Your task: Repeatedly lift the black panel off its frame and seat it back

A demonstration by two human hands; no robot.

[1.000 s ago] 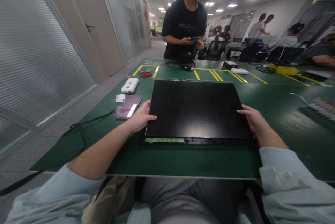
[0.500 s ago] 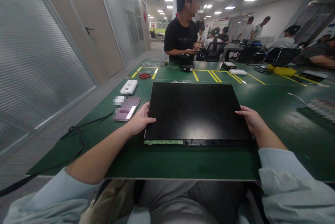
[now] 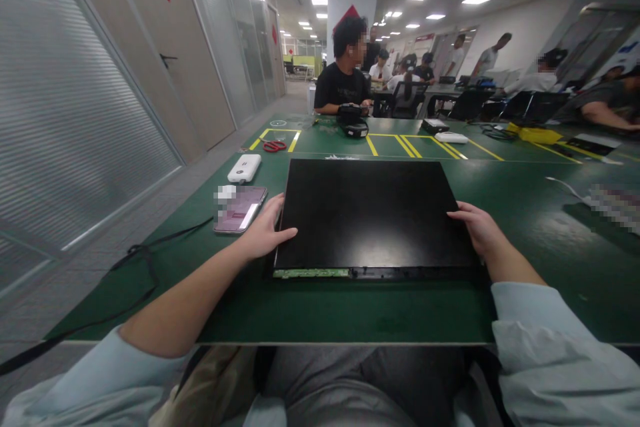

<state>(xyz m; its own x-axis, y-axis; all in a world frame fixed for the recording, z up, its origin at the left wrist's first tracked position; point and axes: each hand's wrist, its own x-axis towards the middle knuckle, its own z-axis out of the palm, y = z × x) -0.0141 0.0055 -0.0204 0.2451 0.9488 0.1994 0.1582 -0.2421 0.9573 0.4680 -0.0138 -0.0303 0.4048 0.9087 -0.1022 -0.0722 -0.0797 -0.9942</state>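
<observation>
A black, glossy display panel (image 3: pixel 370 214) is in the middle of the view, low over the green table, its screen face up. Along its near edge runs a strip of green circuit board (image 3: pixel 313 274). My left hand (image 3: pixel 265 230) grips the panel's left edge, thumb on top of the screen and fingers along the side. On the right edge, my right hand (image 3: pixel 477 227) holds it the same way, with its lower fingers hidden. Whether the panel's underside touches the table cannot be made out.
Left of the panel lie a phone (image 3: pixel 241 208) and a white power bank (image 3: pixel 245 168), with a black strap (image 3: pixel 150 260) nearby. Red-handled scissors (image 3: pixel 274 146) and a black case (image 3: pixel 354 126) sit farther back on the green table (image 3: pixel 380 320). A person (image 3: pixel 343 80) is across the table.
The person across the table has lowered, apparently sitting down. My hands keep their hold on the display panel, which stays nearly where it was; the view shifts slightly.
</observation>
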